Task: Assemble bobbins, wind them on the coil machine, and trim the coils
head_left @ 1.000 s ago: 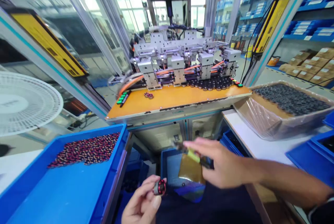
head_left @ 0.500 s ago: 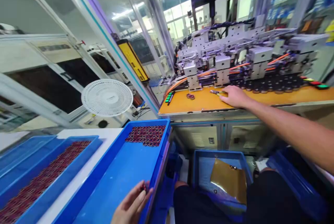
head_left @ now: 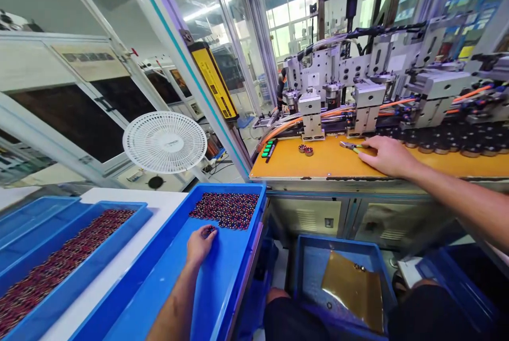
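In the blue tray (head_left: pixel 222 282), my left hand (head_left: pixel 200 244) has come down onto the heap of small red-black wound parts (head_left: pixel 225 209), fingers curled on one. My right hand (head_left: pixel 387 154) has laid yellow-handled pliers (head_left: pixel 352 146) on the orange surface (head_left: pixel 334 163), fingers loosely resting on them.

Left hand (head_left: pixel 200 244) lying in a tray (head_left: pixel 167 288) at the edge of small parts (head_left: pixel 225 210), right hand (head_left: pixel 387 154) resting on the bench (head_left: pixel 326 163) beside a tool (head_left: pixel 350 146), fan (head_left: pixel 164 141) standing behind the tray, machine (head_left: pixel 358 92) sitting behind the bench.
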Available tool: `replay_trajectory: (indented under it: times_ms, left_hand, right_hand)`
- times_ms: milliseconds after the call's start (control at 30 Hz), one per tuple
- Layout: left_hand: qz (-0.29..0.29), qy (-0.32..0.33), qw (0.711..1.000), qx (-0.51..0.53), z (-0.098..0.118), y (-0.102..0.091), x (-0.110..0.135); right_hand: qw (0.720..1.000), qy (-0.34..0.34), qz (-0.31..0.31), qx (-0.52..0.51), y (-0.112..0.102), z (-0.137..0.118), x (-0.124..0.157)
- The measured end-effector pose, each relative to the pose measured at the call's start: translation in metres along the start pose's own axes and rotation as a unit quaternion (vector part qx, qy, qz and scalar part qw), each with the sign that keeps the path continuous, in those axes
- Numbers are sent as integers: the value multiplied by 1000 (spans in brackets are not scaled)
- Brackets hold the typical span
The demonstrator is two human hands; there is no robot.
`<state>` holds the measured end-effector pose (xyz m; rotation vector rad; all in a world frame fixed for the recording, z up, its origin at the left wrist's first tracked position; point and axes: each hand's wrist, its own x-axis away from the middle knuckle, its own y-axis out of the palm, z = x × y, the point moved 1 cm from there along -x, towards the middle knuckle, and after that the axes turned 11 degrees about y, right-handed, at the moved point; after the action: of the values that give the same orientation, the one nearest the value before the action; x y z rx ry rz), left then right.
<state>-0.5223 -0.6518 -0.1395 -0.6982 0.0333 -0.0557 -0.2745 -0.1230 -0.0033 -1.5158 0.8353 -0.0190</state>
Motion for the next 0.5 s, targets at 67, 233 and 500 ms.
replay_trajectory:
  times_ms: [67, 233, 500]
  left_hand:
    - [9, 3, 1000, -9, -3, 7, -7]
    - [48, 1, 999, -13, -5, 24, -15]
    - [109, 46, 992, -42, 35, 14, 11]
  right_hand:
    - [1000, 3, -5, 3, -2, -1, 1]
    - [1000, 15, -26, 0, -5, -5, 1]
    - [998, 38, -57, 8, -15, -18, 8]
